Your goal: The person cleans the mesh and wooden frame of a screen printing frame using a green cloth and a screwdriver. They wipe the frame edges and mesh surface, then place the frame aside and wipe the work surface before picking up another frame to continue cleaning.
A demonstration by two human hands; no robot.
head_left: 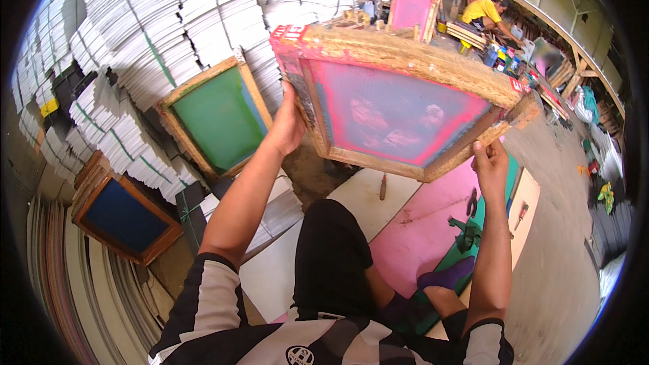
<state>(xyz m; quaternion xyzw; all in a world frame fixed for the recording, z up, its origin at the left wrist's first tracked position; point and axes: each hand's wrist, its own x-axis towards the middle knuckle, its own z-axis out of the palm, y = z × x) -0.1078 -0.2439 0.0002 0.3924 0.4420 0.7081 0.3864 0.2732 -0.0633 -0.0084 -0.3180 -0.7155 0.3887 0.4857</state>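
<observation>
A wooden-framed printing screen [399, 118] is held up and tilted in front of me, its mesh greyish with a bright pink border and pale marks in the middle. My left hand [288, 124] grips the left side of its frame, the thumb lying up along the wood. At the lower right corner my right hand [491, 165] pinches the frame, thumb on the near side. Fingers behind the wood are partly hidden. Below it, a screwdriver [383, 188] lies on a white board, and dark pliers [472, 202] lie near my right forearm.
A green screen [223, 118] and a dark blue screen [125, 216] lean at left by tied white stacks [125, 17]. Pink sheet [422, 230] lies beneath; green strap [466, 235] and another screwdriver [521, 213] lie right. A person in yellow [481, 10] crouches far right.
</observation>
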